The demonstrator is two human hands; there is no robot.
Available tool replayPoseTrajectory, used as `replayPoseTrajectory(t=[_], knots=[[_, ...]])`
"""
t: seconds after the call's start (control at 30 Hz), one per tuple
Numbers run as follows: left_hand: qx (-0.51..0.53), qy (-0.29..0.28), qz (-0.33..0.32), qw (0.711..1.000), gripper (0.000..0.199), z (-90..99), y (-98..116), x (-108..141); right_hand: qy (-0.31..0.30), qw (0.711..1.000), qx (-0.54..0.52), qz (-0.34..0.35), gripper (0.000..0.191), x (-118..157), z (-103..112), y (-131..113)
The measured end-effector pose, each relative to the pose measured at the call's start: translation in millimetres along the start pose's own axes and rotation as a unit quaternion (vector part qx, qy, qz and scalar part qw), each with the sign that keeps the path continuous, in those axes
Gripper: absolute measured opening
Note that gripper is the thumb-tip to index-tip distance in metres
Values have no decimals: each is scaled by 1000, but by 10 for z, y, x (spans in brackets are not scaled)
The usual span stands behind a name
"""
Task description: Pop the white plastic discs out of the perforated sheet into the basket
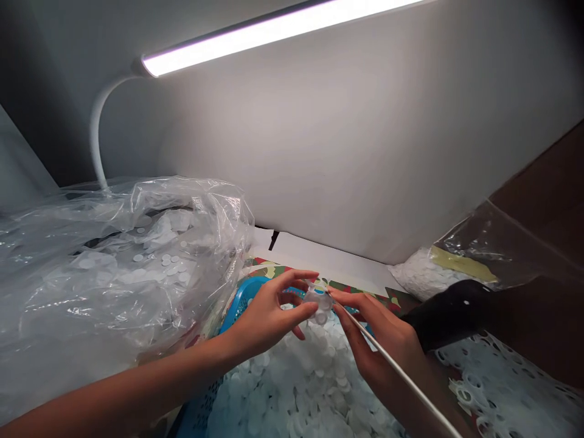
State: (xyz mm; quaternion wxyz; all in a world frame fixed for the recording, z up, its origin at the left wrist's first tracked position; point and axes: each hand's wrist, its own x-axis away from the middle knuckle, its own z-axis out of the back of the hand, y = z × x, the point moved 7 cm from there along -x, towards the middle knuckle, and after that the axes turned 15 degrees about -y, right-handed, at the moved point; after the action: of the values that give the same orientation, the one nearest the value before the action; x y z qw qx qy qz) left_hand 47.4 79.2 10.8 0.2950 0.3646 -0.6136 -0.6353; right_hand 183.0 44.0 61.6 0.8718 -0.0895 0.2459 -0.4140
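We see our left hand (269,316) curled narrowly around a small clump of translucent white discs (317,304) (our right hand (383,328) pinches a thin white rod (392,365) beside it), just above a heap of discs (292,383) in a blue basket (241,304).

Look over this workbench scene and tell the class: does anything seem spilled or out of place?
The loose white discs stand out: they are mounded high in the blue plastic basket, above its visible rim, while others stay inside the clear plastic bag. Any spill beyond the basket cannot be seen.
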Motion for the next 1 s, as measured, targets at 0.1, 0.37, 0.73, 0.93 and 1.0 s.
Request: replayPoseTrajectory(t=[0.1, 0.37, 0.73, 0.93, 1.0], knots=[[-21, 23, 20, 999, 42, 26, 6, 22, -5, 1000, -7, 25, 18, 4, -39, -37], [-62, 96, 31, 993, 37, 114, -29, 78, -50, 998, 5, 25, 25, -20, -115, -101], [-51, 112, 38, 992, 31, 142, -24, 83, -3, 994, 43, 100, 24, -19, -195, -142], [-24, 90, 21, 995, 24, 99, 19, 59, -3, 997, 34, 70, 23, -20, -149, -132], [-14, 84, 15, 996, 22, 84, 43, 52, 0, 999, 20, 47, 21, -16, -121, -118]])
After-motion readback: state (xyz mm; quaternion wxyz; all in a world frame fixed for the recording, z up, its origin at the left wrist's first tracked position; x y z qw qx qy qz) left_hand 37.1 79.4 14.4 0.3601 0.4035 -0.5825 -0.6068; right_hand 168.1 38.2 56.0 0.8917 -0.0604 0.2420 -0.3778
